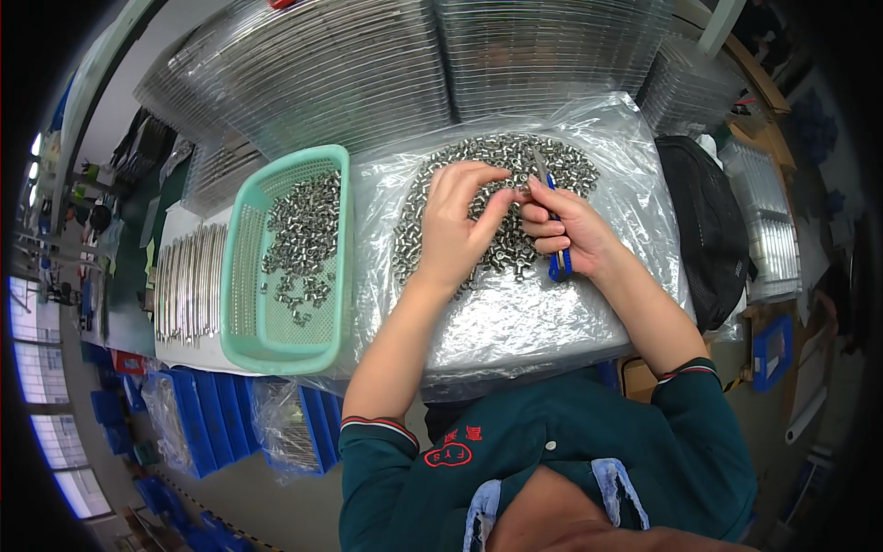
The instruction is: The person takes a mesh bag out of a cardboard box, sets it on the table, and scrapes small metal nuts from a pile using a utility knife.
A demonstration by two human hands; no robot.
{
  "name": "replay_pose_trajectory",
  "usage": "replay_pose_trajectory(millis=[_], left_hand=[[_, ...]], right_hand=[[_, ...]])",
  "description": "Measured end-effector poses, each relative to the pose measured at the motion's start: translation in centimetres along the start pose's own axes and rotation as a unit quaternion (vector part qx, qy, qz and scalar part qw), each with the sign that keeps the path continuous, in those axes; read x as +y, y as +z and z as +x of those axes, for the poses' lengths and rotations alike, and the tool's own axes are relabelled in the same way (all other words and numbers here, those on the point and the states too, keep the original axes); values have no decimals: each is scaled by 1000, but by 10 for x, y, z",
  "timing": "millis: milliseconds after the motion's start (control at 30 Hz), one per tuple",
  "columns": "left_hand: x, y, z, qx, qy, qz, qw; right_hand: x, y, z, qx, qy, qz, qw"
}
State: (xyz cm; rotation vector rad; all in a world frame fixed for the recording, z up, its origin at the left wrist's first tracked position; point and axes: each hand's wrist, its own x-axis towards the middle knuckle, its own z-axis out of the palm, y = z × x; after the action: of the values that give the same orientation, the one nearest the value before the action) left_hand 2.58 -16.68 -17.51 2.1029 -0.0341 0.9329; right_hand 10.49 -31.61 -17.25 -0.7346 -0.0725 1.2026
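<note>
Dark green shirt (pixel 552 432) nearest camera, striped sleeve cuffs, both forearms reaching far over the bench. Right hand (pixel 579 225) closed around blue-handled pliers (pixel 559 265), metal nose pointing far. Left hand (pixel 455 216) curved, thumb and fingertips narrow, just beside the right fingertips; too small to tell whether a part is pinched there. Both hands over the far-middle of a loose pile of small shiny metal parts (pixel 504 247), lying on clear plastic sheeting (pixel 515 317) on the bench.

Containers: light green mesh-sided basket (pixel 344 253) left of the pile, holds more small metal parts (pixel 303 221), heaped toward its far and right side, a few scattered near; part of its floor shows. Left of basket: row of thin upright strips (pixel 190 285). Near left, below bench level: blue bins (pixel 216 414), clear plastic wrap (pixel 280 414) over one, contents blurred. Far side: tall stacks of clear trays (pixel 340 87), contents can't tell. Right: black bag (pixel 704 230) at the sheeting's edge, contents hidden; more clear trays (pixel 771 244) beyond; blue tray (pixel 760 354) lower down.
</note>
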Motion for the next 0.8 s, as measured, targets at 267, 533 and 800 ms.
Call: replay_pose_trajectory(millis=[267,533,800], left_hand=[[3,5,-3,-38,60,9,997],[4,4,-3,-32,57,6,998],[4,4,-4,-39,8,-39,998]], right_hand=[[1,-1,0,5,-10,-40,999],[2,0,0,3,-18,-49,999],[0,0,-1,15,-47,-97,994]])
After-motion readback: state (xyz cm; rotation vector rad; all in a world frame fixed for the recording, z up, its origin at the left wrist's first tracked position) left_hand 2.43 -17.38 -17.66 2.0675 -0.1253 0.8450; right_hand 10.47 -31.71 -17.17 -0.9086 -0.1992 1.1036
